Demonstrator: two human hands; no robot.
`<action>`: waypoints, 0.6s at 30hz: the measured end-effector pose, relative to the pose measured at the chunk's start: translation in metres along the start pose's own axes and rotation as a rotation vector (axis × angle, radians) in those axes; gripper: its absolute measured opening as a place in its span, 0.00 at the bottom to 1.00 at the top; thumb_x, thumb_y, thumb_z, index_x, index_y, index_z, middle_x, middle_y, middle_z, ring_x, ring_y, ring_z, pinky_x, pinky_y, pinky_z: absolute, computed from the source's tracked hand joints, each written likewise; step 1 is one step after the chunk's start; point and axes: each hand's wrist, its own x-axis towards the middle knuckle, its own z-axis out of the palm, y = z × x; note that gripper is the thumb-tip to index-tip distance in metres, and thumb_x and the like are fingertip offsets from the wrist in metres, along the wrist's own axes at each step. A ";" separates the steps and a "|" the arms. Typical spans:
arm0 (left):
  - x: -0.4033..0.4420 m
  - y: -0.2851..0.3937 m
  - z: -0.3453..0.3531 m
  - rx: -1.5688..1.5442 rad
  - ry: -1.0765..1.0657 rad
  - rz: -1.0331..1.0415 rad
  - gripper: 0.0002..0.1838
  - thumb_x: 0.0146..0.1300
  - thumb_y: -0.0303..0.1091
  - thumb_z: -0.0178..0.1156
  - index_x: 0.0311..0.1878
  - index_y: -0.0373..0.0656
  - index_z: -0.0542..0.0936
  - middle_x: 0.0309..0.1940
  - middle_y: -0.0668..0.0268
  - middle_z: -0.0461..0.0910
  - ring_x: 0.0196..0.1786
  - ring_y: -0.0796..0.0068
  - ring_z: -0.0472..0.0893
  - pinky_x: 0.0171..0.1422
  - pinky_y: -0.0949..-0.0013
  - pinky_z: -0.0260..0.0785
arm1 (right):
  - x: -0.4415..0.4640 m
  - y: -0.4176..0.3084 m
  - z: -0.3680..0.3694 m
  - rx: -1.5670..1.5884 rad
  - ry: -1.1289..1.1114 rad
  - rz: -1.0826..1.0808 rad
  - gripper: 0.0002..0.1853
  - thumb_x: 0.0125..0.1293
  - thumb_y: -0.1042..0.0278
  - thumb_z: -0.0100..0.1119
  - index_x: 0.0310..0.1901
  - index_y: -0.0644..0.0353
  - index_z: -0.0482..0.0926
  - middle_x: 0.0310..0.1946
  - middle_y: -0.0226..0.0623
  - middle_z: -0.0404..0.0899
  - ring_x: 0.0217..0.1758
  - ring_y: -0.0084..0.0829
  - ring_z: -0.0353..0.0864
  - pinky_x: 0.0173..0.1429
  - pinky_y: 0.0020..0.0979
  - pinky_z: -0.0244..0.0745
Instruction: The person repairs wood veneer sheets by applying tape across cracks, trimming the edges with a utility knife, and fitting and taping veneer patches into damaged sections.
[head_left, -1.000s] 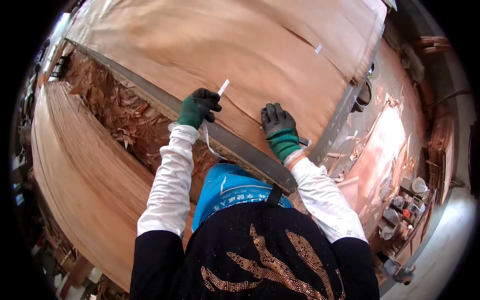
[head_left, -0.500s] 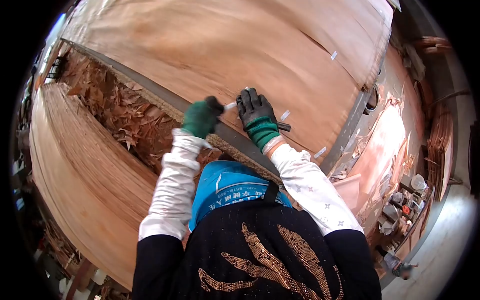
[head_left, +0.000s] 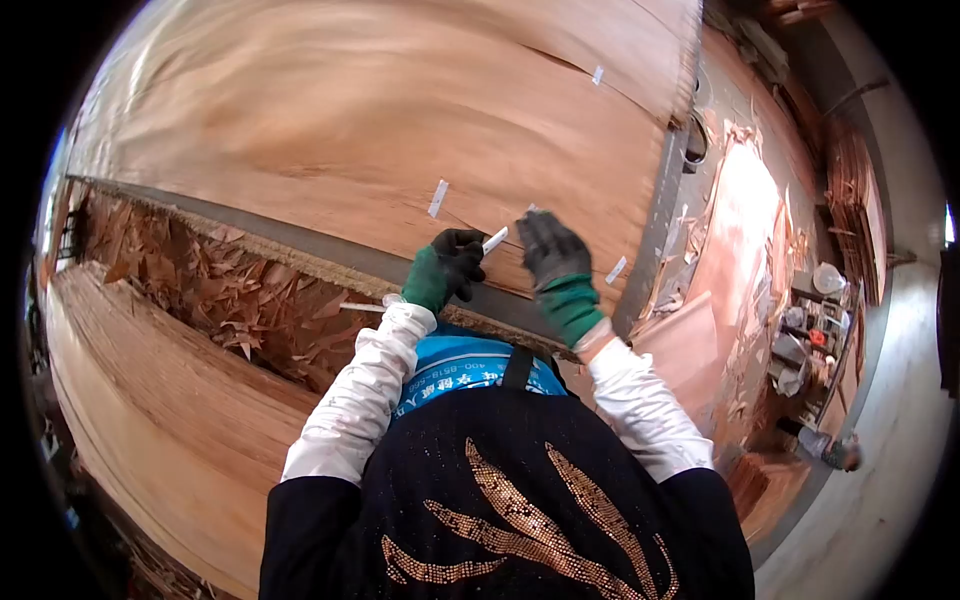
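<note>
1. One white tape strip (head_left: 495, 240) is jutting from the left hand (head_left: 448, 268), whose gloved fingers are pinching it near the front edge of one broad wood sheet (head_left: 330, 120).
2. The right hand (head_left: 558, 255) is stretching its blurred fingers over the sheet; whether it is gripping anything, I cannot tell.
3. Four tape pieces (head_left: 437, 198) are dotting the sheet: three plain, one peeping past the right fingertips.
4. Unlike half a second ago, the right hand is reaching farther right, leaving the leftmost piece uncovered.
5. One sheet stack (head_left: 180, 420) is standing lower left, beside uncountable scraps (head_left: 220, 295).
</note>
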 end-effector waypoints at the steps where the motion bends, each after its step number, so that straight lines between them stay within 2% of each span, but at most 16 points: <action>1: 0.001 -0.001 0.003 -0.005 0.005 -0.010 0.15 0.66 0.35 0.60 0.53 0.38 0.76 0.30 0.61 0.80 0.26 0.74 0.80 0.21 0.71 0.71 | 0.000 -0.014 -0.005 0.078 -0.046 0.006 0.28 0.56 0.62 0.58 0.62 0.51 0.73 0.66 0.33 0.67 0.70 0.36 0.63 0.66 0.40 0.66; 3: 0.000 -0.003 0.007 -0.013 0.029 -0.036 0.17 0.68 0.35 0.58 0.55 0.36 0.74 0.30 0.62 0.79 0.26 0.75 0.80 0.22 0.72 0.70 | -0.009 -0.027 0.026 -0.058 -0.164 -0.035 0.27 0.59 0.62 0.54 0.62 0.54 0.72 0.65 0.38 0.67 0.69 0.41 0.63 0.66 0.44 0.65; 6: -0.011 -0.010 0.010 0.190 0.066 0.050 0.13 0.66 0.37 0.59 0.49 0.41 0.78 0.26 0.62 0.81 0.24 0.70 0.80 0.24 0.68 0.71 | -0.006 -0.041 0.017 -0.064 -0.165 0.002 0.25 0.62 0.64 0.51 0.62 0.58 0.71 0.65 0.44 0.66 0.69 0.46 0.62 0.65 0.48 0.65; 8: -0.007 -0.008 -0.018 1.206 0.089 0.496 0.08 0.63 0.39 0.60 0.41 0.48 0.81 0.23 0.60 0.81 0.26 0.62 0.82 0.27 0.62 0.73 | -0.009 -0.043 0.019 -0.106 -0.158 -0.018 0.25 0.62 0.65 0.49 0.62 0.60 0.70 0.65 0.46 0.65 0.69 0.48 0.61 0.65 0.49 0.65; 9: -0.015 0.015 -0.026 1.366 0.210 0.537 0.06 0.59 0.41 0.61 0.32 0.51 0.81 0.21 0.59 0.80 0.27 0.55 0.81 0.29 0.57 0.72 | -0.009 -0.043 0.022 -0.132 -0.150 -0.027 0.25 0.63 0.66 0.49 0.62 0.61 0.70 0.65 0.48 0.65 0.69 0.50 0.61 0.65 0.50 0.65; 10: 0.003 0.013 -0.052 1.238 0.214 0.585 0.05 0.58 0.39 0.61 0.32 0.49 0.81 0.20 0.59 0.80 0.25 0.54 0.81 0.27 0.56 0.71 | -0.010 -0.043 0.027 -0.138 -0.181 -0.026 0.26 0.62 0.66 0.49 0.63 0.60 0.70 0.65 0.47 0.65 0.70 0.50 0.60 0.65 0.50 0.65; 11: 0.011 0.021 -0.075 1.348 0.233 0.670 0.04 0.59 0.35 0.60 0.33 0.48 0.80 0.18 0.60 0.78 0.20 0.61 0.79 0.24 0.61 0.71 | -0.010 -0.041 0.025 -0.120 -0.199 -0.030 0.25 0.63 0.66 0.49 0.63 0.60 0.70 0.65 0.46 0.66 0.70 0.49 0.61 0.65 0.51 0.64; 12: -0.003 0.057 -0.065 1.053 0.215 0.083 0.04 0.61 0.32 0.58 0.36 0.45 0.80 0.19 0.63 0.79 0.17 0.71 0.77 0.22 0.68 0.69 | -0.009 -0.039 0.020 -0.101 -0.216 -0.040 0.25 0.63 0.65 0.48 0.63 0.59 0.70 0.65 0.46 0.66 0.70 0.49 0.61 0.65 0.51 0.64; 13: -0.015 0.066 -0.071 0.681 0.170 0.102 0.05 0.63 0.31 0.56 0.38 0.42 0.79 0.22 0.65 0.79 0.17 0.76 0.75 0.20 0.72 0.68 | -0.007 -0.035 0.015 -0.076 -0.231 -0.050 0.24 0.64 0.65 0.48 0.62 0.58 0.71 0.65 0.45 0.66 0.69 0.48 0.62 0.65 0.52 0.64; 14: -0.027 0.065 -0.073 0.535 0.125 0.161 0.06 0.62 0.30 0.56 0.39 0.40 0.79 0.24 0.64 0.80 0.17 0.75 0.75 0.20 0.72 0.68 | -0.001 -0.025 0.002 -0.001 -0.274 -0.046 0.20 0.68 0.64 0.45 0.60 0.56 0.73 0.64 0.44 0.68 0.66 0.45 0.67 0.64 0.47 0.66; 15: -0.038 0.064 -0.074 0.392 0.082 0.218 0.07 0.62 0.28 0.55 0.41 0.38 0.79 0.26 0.63 0.81 0.17 0.75 0.75 0.20 0.72 0.68 | 0.003 -0.012 -0.012 0.216 -0.370 0.118 0.20 0.67 0.66 0.46 0.60 0.56 0.73 0.62 0.44 0.69 0.63 0.44 0.70 0.62 0.44 0.68; 17: -0.059 0.056 -0.066 0.269 0.163 0.159 0.12 0.65 0.35 0.56 0.44 0.35 0.79 0.30 0.59 0.81 0.26 0.70 0.79 0.20 0.70 0.68 | -0.003 0.019 -0.047 0.667 -0.583 0.434 0.20 0.66 0.72 0.49 0.60 0.55 0.73 0.60 0.43 0.71 0.57 0.42 0.75 0.58 0.39 0.71; 18: -0.050 0.024 -0.091 -0.054 0.056 0.154 0.16 0.68 0.38 0.50 0.45 0.34 0.79 0.33 0.57 0.81 0.28 0.66 0.80 0.21 0.69 0.70 | -0.025 0.036 -0.062 0.759 -0.540 0.490 0.22 0.64 0.73 0.52 0.62 0.55 0.71 0.59 0.44 0.71 0.56 0.44 0.76 0.59 0.37 0.71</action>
